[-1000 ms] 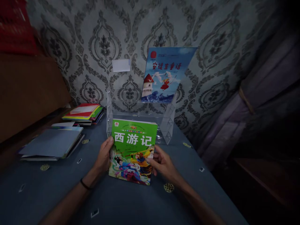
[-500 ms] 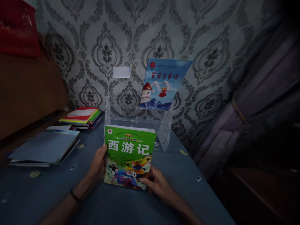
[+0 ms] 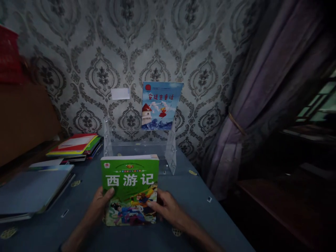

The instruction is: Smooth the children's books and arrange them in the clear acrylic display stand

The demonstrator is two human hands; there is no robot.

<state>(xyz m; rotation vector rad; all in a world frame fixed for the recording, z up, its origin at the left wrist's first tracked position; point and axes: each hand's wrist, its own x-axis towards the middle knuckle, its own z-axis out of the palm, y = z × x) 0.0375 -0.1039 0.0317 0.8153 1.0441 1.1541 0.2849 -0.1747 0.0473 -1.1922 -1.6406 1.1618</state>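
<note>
Patterned wallpaper [image 3: 204, 73] filled the back of your head view, with a purple curtain [image 3: 223, 157], tied in, hanging to the right above a dark corner. Below it ran the blue tabletop [image 3: 191, 206], printed with small pale motifs.

You had the green book [image 3: 130, 185] between your two hands, near the front of the tabletop, its cover facing you and its top page edges showing. Your left hand [image 3: 98, 204] pinched the book's left side, thumb laid on the cover; your right hand [image 3: 168, 210] pinched the right side lower down, thumb also on the cover. Most fingers were hidden behind it, and you could not tell whether its bottom edge touched the tabletop.

Just beyond the book stood a clear stand [image 3: 171, 154], partly covered by it. On the stand's upper right the blue book [image 3: 161, 106] stood face out; to its left was a white card [image 3: 120, 93]. Well to your left lay a red-topped stack [image 3: 75, 144] and, nearer you, a grey-blue pile [image 3: 34, 189]. Behind them rose a brown box [image 3: 26, 119] with something red [image 3: 10, 57] above it.
</note>
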